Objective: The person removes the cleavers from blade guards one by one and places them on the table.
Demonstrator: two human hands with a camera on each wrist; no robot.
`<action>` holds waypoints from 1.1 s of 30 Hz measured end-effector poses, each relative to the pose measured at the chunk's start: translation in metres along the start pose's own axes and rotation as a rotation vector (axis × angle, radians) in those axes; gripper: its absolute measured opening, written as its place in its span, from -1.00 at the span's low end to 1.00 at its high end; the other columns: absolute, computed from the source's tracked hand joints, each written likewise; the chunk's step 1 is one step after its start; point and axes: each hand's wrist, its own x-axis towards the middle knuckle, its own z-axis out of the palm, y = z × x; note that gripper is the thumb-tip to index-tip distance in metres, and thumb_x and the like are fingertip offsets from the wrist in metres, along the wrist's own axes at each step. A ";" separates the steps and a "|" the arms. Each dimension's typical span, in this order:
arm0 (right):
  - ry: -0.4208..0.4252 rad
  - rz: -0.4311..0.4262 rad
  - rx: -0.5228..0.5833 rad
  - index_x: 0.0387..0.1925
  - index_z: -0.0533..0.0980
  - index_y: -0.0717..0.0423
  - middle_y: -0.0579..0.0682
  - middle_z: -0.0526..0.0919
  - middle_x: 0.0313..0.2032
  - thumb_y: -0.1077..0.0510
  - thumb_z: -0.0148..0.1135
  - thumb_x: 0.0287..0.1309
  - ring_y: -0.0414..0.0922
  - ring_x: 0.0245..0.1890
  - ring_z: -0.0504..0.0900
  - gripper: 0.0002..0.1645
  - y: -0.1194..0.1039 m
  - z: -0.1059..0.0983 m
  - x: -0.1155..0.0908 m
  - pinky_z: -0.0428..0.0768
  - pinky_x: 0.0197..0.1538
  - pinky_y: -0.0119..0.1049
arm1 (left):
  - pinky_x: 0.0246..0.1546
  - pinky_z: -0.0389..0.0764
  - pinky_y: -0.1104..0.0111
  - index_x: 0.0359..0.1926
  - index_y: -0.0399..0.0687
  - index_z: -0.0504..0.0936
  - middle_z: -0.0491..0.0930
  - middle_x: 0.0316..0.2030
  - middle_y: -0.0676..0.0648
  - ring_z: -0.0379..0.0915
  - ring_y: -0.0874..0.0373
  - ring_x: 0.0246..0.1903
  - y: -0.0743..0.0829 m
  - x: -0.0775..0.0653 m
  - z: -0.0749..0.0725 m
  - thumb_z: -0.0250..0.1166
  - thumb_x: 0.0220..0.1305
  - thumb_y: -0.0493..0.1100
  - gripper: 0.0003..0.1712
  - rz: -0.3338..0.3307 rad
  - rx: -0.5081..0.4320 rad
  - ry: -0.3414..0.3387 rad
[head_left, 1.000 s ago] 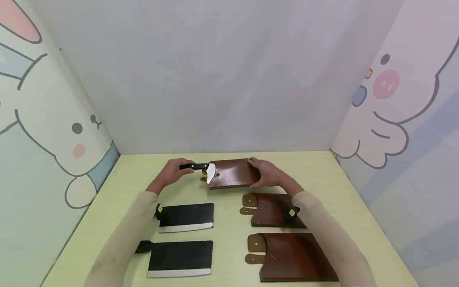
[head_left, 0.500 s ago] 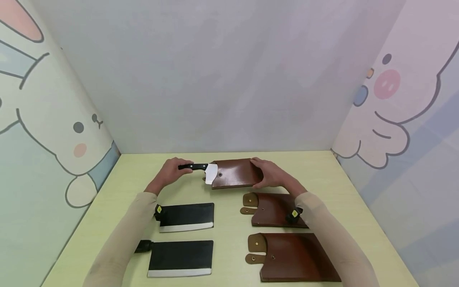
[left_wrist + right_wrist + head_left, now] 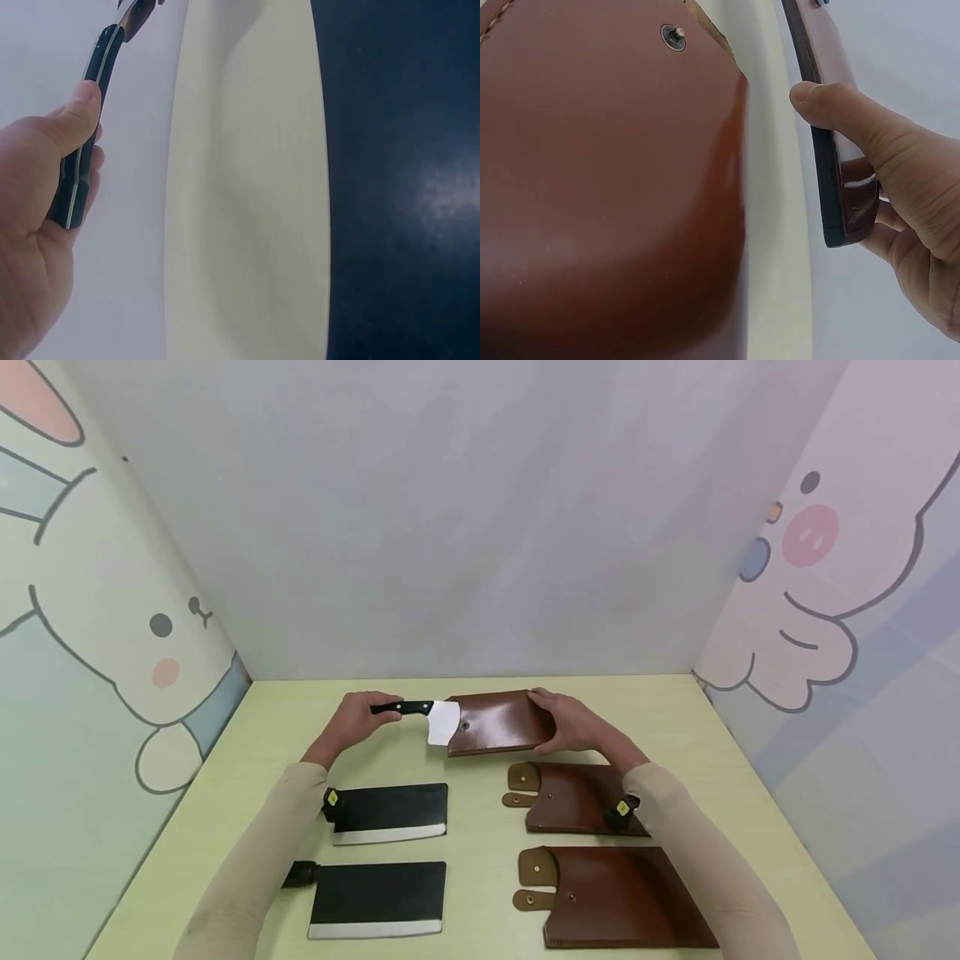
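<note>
In the head view my left hand (image 3: 352, 720) grips the black riveted handle of a cleaver (image 3: 444, 723). Part of its silver blade shows; the rest is hidden inside a brown leather sheath (image 3: 498, 723). My right hand (image 3: 573, 725) holds that sheath by its far right end, thumb and fingers on opposite edges. Cleaver and sheath are lifted above the back of the table. From the left wrist, the thumb lies along the handle (image 3: 90, 135). The right wrist view has the held sheath (image 3: 829, 172) edge-on, pinched between thumb and fingers.
Two cleavers with dark blades, a nearer one (image 3: 377, 902) and a farther one (image 3: 393, 812), lie at left under my left arm. Two more brown sheaths, one nearer (image 3: 615, 893) and one farther (image 3: 566, 789), lie at right, partly behind my right arm. Walls enclose the pale table (image 3: 480, 827).
The held sheath and right hand have shifted slightly right, while the left hand has edged left. More of the cleaver's blade now shows outside the sheath's mouth.
</note>
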 end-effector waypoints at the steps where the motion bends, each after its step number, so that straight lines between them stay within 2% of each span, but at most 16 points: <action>1: 0.000 -0.002 -0.001 0.58 0.10 0.21 0.23 0.14 0.55 -0.11 0.64 -0.06 0.23 0.48 0.25 0.32 0.000 0.000 -0.001 0.36 0.37 0.14 | -0.17 0.58 0.15 0.19 -0.16 0.69 0.69 0.08 -0.24 0.65 -0.06 -0.06 0.000 0.000 0.000 0.43 0.32 -0.09 -0.54 -0.001 0.002 0.001; 9: 0.007 0.004 -0.001 0.58 0.10 0.20 0.23 0.13 0.55 -0.10 0.65 -0.07 0.23 0.48 0.24 0.33 0.002 -0.002 -0.004 0.36 0.37 0.14 | -0.25 0.53 0.21 0.18 -0.16 0.70 0.70 0.06 -0.24 0.61 0.01 -0.19 0.001 -0.002 -0.002 0.44 0.32 -0.10 -0.55 -0.002 0.016 0.005; 17: 0.007 -0.001 -0.011 0.59 0.08 0.20 0.26 0.11 0.55 -0.11 0.64 -0.06 0.25 0.48 0.23 0.33 0.005 -0.003 -0.007 0.35 0.36 0.17 | -0.30 0.51 0.26 0.14 -0.17 0.72 0.72 0.03 -0.25 0.56 0.04 -0.27 -0.006 -0.007 -0.005 0.46 0.29 -0.12 -0.57 0.013 0.008 0.036; 25: 0.016 0.003 -0.006 0.58 0.10 0.21 0.28 0.13 0.54 -0.12 0.65 -0.08 0.26 0.48 0.23 0.34 0.008 -0.004 -0.012 0.36 0.36 0.17 | -0.26 0.54 0.21 0.17 -0.17 0.71 0.71 0.04 -0.26 0.63 -0.01 -0.19 -0.010 -0.012 -0.010 0.45 0.30 -0.11 -0.55 -0.010 0.022 0.037; 33: 0.005 0.020 -0.013 0.59 0.08 0.19 0.27 0.11 0.55 -0.14 0.64 -0.06 0.27 0.48 0.23 0.35 0.012 -0.006 -0.017 0.38 0.35 0.17 | -0.26 0.53 0.19 0.19 -0.18 0.69 0.70 0.05 -0.28 0.60 0.01 -0.22 -0.014 -0.014 -0.015 0.43 0.33 -0.10 -0.54 -0.007 0.030 0.016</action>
